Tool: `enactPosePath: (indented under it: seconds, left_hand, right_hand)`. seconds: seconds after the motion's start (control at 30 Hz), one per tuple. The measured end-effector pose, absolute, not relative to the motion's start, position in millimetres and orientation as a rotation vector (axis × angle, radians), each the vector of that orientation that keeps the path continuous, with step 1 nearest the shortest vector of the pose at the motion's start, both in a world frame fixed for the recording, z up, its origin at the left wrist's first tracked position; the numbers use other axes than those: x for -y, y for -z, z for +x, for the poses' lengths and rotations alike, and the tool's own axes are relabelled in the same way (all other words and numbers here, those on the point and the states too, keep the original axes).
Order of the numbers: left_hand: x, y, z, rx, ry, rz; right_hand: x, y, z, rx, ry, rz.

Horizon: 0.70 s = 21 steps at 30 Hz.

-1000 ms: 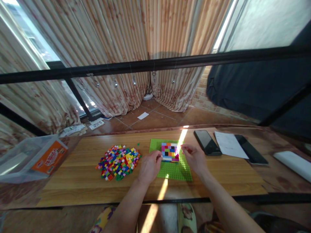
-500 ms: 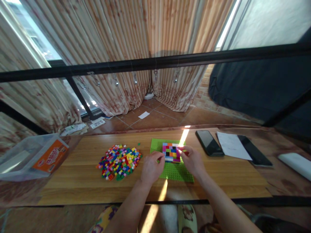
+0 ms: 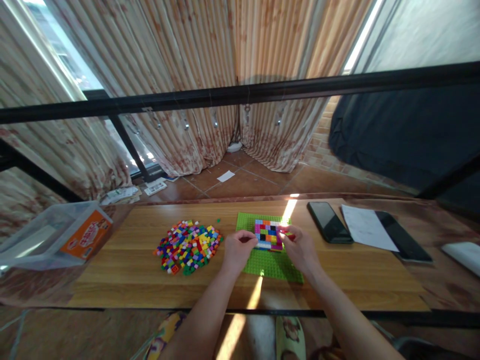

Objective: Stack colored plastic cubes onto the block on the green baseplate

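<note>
A green baseplate [image 3: 270,262] lies on the wooden table, with a square patch of coloured bricks [image 3: 267,234] built on its far half. My left hand [image 3: 237,250] rests at the patch's left edge, fingers curled and pinched together. My right hand [image 3: 300,248] sits at the patch's right edge, fingertips pressed to the bricks. What either pinch holds is too small to make out. A heap of loose coloured bricks [image 3: 186,245] lies on the table left of the plate.
A clear plastic box with an orange label [image 3: 56,237] stands at the table's left end. Two dark phones [image 3: 329,222] [image 3: 403,242] and a white paper [image 3: 365,227] lie to the right. A black rail [image 3: 240,95] crosses in front of the curtains.
Both hands have closed in on the brick patch; the right hand moved left onto its right edge. The view has shifted slightly.
</note>
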State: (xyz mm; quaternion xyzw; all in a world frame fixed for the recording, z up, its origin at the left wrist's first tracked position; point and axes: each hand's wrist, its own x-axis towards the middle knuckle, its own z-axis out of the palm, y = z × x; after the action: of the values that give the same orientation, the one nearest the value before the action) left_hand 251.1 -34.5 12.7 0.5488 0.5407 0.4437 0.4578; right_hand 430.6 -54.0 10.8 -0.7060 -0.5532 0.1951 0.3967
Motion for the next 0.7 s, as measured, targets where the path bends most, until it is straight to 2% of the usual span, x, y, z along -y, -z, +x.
enactPosePath:
  seconds: [0.7]
  left_hand:
    - [37.4, -13.5, 257.3, -1.424, -1.118, 1.453]
  right_hand:
    - [51.8, -7.1, 427.3, 1.345, -0.502, -1.786]
